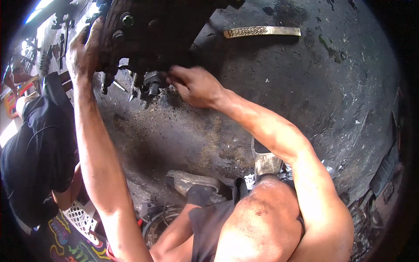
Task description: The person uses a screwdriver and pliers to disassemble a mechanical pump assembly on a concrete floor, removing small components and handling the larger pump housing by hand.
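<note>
A large dark, greasy metal machine block [161,30] with bolt heads on its side fills the top of the head view. My left hand [84,54] is wrapped against its left side, the fingertips partly hidden behind the edge. Under the block's lower edge sits a dark round fitting [152,83] with a short stub pointing down. Close to its right side is my right hand [198,87], with curled fingers slightly blurred. Whatever lies between those fingertips is hidden in shadow.
On the stained dark floor [340,118] lies a long metal strip [262,31] with a textured end, right of the block. Another person in dark clothing [39,144] is close on my left, near a white perforated plastic piece [80,220]. A worn shoe [192,181] is below.
</note>
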`<state>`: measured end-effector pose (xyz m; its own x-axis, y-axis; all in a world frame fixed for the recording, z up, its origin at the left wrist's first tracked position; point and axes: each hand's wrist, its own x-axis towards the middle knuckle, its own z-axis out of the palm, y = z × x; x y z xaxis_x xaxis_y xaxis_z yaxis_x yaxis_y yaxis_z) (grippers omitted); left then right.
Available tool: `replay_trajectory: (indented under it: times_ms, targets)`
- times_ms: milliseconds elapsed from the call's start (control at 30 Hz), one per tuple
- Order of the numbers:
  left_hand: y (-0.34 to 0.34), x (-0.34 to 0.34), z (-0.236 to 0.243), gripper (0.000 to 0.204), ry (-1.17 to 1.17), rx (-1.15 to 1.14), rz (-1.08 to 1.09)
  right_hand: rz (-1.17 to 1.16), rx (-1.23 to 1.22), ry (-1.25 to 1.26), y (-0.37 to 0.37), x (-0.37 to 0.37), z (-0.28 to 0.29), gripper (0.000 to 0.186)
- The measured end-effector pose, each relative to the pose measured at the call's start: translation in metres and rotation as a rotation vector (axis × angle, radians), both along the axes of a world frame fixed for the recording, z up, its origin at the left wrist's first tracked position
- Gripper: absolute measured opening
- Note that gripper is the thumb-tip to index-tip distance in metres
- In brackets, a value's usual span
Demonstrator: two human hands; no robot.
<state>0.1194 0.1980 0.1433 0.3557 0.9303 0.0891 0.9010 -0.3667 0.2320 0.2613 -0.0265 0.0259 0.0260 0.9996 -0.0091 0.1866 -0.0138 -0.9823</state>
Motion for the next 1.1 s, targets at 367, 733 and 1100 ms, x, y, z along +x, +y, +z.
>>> replay_trajectory:
  times_ms: [367, 733, 1100]
  targets:
    - [-0.022, 0.008, 0.006, 0.060, 0.020, 0.131, -0.078, 0.077, -0.045, -0.049, -0.005, 0.008, -0.001, 0.017]
    - [-0.036, 0.018, 0.007, 0.061, 0.066, 0.137, -0.012, 0.065, -0.007, -0.257, 0.000, 0.019, 0.001, 0.014]
    - [-0.045, 0.021, 0.006, 0.061, 0.029, 0.220, -0.041, 0.199, -0.041, -0.374, 0.003, 0.025, 0.018, 0.027]
